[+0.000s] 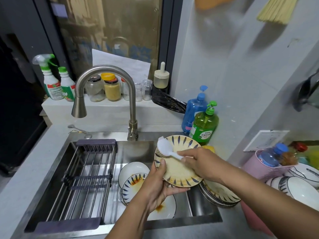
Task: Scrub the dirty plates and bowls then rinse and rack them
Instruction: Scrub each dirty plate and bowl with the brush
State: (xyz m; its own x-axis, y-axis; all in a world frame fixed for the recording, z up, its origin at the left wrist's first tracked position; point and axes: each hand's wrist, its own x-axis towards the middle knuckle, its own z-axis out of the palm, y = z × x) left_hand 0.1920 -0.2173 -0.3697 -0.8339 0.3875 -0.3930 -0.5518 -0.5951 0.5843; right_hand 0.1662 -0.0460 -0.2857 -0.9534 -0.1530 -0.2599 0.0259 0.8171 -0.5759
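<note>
A cream plate (177, 168) with dark blue leaf strokes round its rim and a brownish greasy film is held tilted over the steel sink (203, 218), gripped by the left hand (158, 185); the right hand (198, 163) grips a white scrub brush (165, 149) pressed on it

1. One view only, worn on the person's head, looking forward and steeply down.
2. It sits close over the sink (82, 169), with both forearms reaching in from the bottom edge.
3. The wide lens bends the window (107, 31) and wall (233, 75) at the frame's edges.
</note>
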